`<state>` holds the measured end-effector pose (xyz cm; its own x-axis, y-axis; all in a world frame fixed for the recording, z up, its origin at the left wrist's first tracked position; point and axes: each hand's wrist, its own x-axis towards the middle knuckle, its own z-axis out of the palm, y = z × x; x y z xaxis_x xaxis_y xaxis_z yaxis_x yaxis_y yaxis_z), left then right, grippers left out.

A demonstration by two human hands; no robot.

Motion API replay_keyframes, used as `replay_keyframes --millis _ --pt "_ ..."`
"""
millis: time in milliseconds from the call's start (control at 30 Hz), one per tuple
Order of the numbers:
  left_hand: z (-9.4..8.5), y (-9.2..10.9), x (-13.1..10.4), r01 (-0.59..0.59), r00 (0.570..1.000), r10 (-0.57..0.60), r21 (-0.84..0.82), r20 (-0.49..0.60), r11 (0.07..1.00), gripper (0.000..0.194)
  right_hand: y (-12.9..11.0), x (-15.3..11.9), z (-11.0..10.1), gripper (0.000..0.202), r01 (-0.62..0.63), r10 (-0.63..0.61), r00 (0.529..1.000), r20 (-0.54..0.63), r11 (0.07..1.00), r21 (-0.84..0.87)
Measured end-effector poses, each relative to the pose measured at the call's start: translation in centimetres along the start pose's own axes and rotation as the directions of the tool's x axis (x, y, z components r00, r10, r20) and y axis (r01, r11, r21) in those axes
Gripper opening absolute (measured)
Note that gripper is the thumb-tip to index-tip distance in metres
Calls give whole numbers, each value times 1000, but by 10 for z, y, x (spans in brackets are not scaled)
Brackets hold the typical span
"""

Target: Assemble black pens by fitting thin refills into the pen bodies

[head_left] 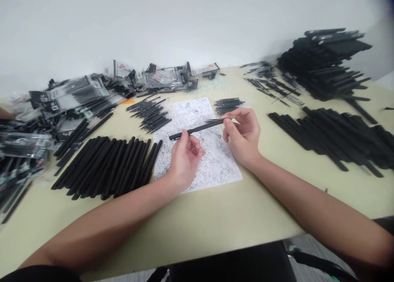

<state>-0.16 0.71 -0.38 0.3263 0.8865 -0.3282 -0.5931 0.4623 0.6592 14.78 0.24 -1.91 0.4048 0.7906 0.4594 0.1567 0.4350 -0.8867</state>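
Your left hand (pixel 184 161) grips the slim black plastic pen (pixel 205 127) near its left end, likely steadying it while your right hand (pixel 244 139) pinches the other.

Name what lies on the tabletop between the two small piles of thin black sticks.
The far end of the scribble-covered sheet lies between the left-hand pile and the right-hand pile; the head view shows this.

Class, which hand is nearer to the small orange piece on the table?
Left. The left hand is over the patterned sheet, to the right of the orange piece; the right hand is farther right, near the sheet's right edge.
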Motion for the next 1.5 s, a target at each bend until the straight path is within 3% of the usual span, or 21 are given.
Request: replay_keyframes --millis 433,633,800,1033,1133,1233,1367,1500 --pt "1 2 -1 -2 1000 2 -21 -5 1000 45 2 3 -3 25 24 -24 1000 8 1000 -14" --pt "1 2 -1 -2 1000 2 -9 -2 1000 46 5 8 -4 26 -15 6 995 -104 996 -84" --pt "0 2 -1 3 1000 -4 -22 -9 1000 45 19 19 -13 28 -80 67 974 -217 996 -48" --pt "0 2 -1 9 1000 -9 -18 -19 1000 45 39 40 -35 31 -28 15 952 -304 999 -40" --pt "-1 1 -1 10 1000 -10 -13 -10 1000 46 32 36 -32 29 -16 -22 978 -206 983 -183" --pt "0 1 0 8 1000 -8 -10 3 1000 47 24 29 -27 24 51 -56 998 0 905 -423" --pt "0 1 0 1 1000 -1 -14 27 1000 48 22 26 -27 17 224 -96 965 242 781 -583" --pt "-1 0 0 2 999 -1 -25 41 1000 48 24 28 -32 17 341 -110 926 362 659 -671"
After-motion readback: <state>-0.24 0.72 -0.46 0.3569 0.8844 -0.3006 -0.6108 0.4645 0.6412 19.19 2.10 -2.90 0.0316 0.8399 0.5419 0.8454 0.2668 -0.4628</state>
